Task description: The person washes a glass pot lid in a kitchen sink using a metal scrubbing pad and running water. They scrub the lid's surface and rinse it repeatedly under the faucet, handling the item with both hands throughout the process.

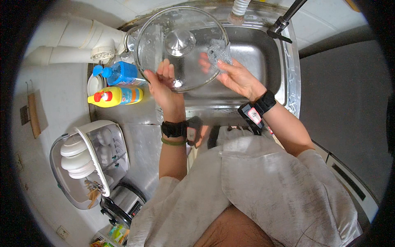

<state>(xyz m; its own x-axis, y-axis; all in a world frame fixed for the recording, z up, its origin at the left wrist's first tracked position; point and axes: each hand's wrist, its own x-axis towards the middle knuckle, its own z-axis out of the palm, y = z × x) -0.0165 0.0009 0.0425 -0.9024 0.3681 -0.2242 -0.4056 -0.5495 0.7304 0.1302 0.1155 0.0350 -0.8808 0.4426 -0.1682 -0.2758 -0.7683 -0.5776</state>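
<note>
A round glass pot lid with a metal rim and a central metal knob is held up over the stainless steel sink. My left hand grips its lower left rim, with the fingers seen through the glass. At the right side of the lid, my right hand pinches the rim and holds a grey mesh scrubbing cloth against it. The thumb lies on the cloth, and the other fingertips show through the glass underneath.
Left of the sink are a blue pump bottle and a yellow bottle. Nearer stand a dish rack with white bowls and a steel-and-black kitchen appliance. A faucet reaches over the back right corner, beside a white corrugated hose.
</note>
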